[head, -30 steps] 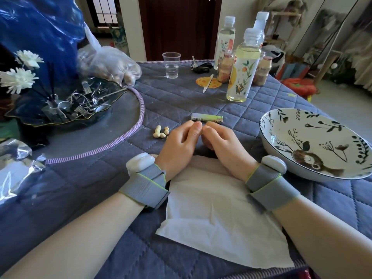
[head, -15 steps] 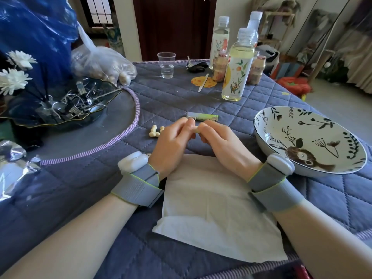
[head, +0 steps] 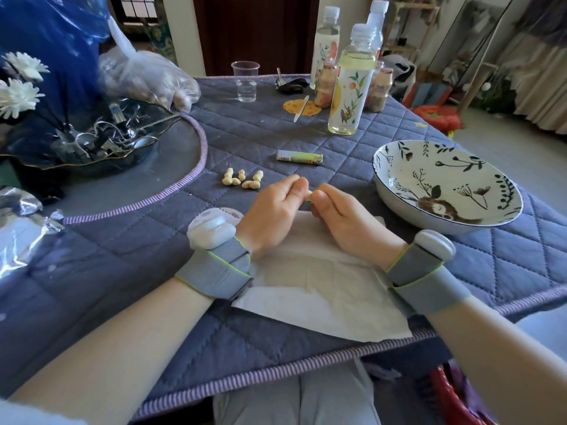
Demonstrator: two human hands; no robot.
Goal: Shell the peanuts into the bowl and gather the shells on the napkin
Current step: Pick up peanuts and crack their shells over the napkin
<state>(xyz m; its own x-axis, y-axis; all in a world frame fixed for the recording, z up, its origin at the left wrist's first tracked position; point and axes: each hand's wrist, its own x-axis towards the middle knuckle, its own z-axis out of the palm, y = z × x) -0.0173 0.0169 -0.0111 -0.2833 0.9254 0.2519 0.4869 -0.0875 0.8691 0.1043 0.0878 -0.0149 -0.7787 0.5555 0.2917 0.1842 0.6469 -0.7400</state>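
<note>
Patterned bowl sits beside both hands' peanut.

A lived-in home room is showing here: a quilted tablecloth is covering the table, drink bottles are standing at 12 o'clock, and curtains are hanging at 2 o'clock.

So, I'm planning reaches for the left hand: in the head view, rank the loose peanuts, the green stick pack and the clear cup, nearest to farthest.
1. Loose peanuts, just beyond the left hand, on its left.
2. Green stick pack, farther up the table.
3. Clear cup, near the far edge.
</note>
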